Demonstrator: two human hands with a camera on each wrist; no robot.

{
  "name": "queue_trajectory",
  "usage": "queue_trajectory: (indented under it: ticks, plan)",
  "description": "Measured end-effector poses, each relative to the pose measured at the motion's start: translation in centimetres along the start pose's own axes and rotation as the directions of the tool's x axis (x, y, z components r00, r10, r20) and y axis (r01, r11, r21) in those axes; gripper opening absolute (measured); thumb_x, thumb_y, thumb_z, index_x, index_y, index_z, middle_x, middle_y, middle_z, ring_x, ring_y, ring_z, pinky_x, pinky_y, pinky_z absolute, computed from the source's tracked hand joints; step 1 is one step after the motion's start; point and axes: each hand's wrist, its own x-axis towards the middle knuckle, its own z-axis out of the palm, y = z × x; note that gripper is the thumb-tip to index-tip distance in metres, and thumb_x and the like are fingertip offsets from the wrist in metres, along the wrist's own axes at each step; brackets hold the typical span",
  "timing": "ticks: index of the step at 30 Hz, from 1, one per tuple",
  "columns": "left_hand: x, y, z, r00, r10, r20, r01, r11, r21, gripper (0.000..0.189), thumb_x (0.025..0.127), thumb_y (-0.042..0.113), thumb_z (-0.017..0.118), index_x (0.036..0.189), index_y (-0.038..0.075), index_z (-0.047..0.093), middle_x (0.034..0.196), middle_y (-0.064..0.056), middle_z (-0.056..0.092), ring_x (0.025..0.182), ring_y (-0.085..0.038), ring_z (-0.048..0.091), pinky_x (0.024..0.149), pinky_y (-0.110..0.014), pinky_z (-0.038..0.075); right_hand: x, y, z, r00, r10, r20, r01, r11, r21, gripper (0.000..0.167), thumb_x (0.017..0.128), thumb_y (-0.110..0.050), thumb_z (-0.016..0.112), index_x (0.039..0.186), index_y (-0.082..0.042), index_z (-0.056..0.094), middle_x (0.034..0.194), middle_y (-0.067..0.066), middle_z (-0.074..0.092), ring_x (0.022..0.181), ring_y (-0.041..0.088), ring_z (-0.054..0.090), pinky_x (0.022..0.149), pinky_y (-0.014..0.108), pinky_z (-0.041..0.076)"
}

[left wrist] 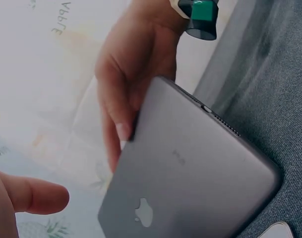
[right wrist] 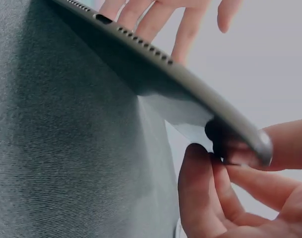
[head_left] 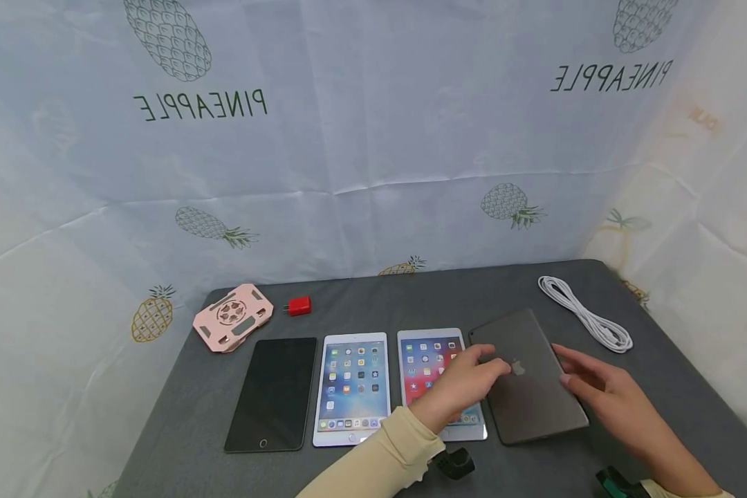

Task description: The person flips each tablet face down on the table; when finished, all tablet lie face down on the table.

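Observation:
A grey tablet (head_left: 529, 394) is tilted back side up, its right edge raised off the dark cloth. My right hand (head_left: 606, 387) pinches that edge, thumb on the back and fingers underneath, as the right wrist view also shows. Over the tablet's left side, my left hand (head_left: 463, 384) has its fingers extended near the logo; whether they touch the back I cannot tell. Beneath the left forearm, a white tablet (head_left: 432, 349) with a lit red and blue screen is partly covered. Left of it lies another white tablet (head_left: 355, 377), lit, then a black tablet (head_left: 272, 394) with a dark screen.
A pink case (head_left: 233, 317) and a red charger plug (head_left: 299, 306) lie at the table's back left. At the back right is a coiled white cable (head_left: 585, 315). Pineapple-print curtains (head_left: 361, 138) hang behind the grey-covered table (head_left: 174, 429) and at its sides.

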Motion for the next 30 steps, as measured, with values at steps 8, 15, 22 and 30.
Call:
queue_trajectory:
  ticks: [8, 15, 22, 30]
  plan:
    - [-0.1, 0.0, 0.1, 1.000, -0.013, -0.004, 0.013, 1.000, 0.008, 0.056, 0.096, 0.038, 0.071, 0.147, 0.016, 0.065, 0.150, 0.000, 0.063, 0.132, -0.024, 0.062, 0.114, -0.059, 0.052, 1.1, 0.4, 0.2, 0.993, 0.119, 0.014, -0.118, 0.991, -0.059, 0.071, 0.112, -0.040, 0.060, 0.166, 0.000, 0.038, 0.153, 0.033, 0.057, 0.113, 0.011, 0.069, 0.077, 0.026, 0.057]
    - [0.0, 0.1, 0.2, 1.000, -0.003, -0.016, 0.003, 1.000, 0.018, 0.056, 0.095, 0.038, 0.071, 0.146, 0.014, 0.066, 0.148, 0.000, 0.065, 0.128, -0.021, 0.065, 0.112, -0.056, 0.054, 1.9, 0.9, 0.6, 0.977, 0.204, 0.056, -0.195, 0.971, -0.138, 0.077, 0.112, -0.047, 0.054, 0.162, 0.010, 0.037, 0.153, 0.039, 0.051, 0.136, 0.053, 0.056, 0.098, 0.056, 0.056]
    - [-0.1, -0.1, 0.1, 1.000, 0.004, 0.009, -0.004, 1.000, 0.023, 0.056, 0.096, 0.041, 0.070, 0.146, 0.016, 0.065, 0.150, 0.002, 0.063, 0.128, -0.020, 0.064, 0.113, -0.056, 0.053, 2.2, 1.2, 1.1, 0.971, 0.225, 0.077, -0.212, 0.966, -0.147, 0.079, 0.113, -0.049, 0.051, 0.160, 0.014, 0.038, 0.156, 0.042, 0.047, 0.138, 0.057, 0.054, 0.100, 0.060, 0.057]
    - [0.0, 0.0, 0.3, 1.000, 0.003, -0.009, -0.003, 1.000, 0.027, 0.057, 0.094, 0.040, 0.071, 0.146, 0.016, 0.066, 0.148, 0.001, 0.065, 0.124, -0.018, 0.065, 0.110, -0.054, 0.055, 2.4, 1.0, 1.6, 0.969, 0.237, 0.077, -0.224, 0.963, -0.147, 0.078, 0.114, -0.048, 0.047, 0.158, 0.016, 0.039, 0.160, 0.041, 0.043, 0.144, 0.060, 0.047, 0.104, 0.063, 0.054]
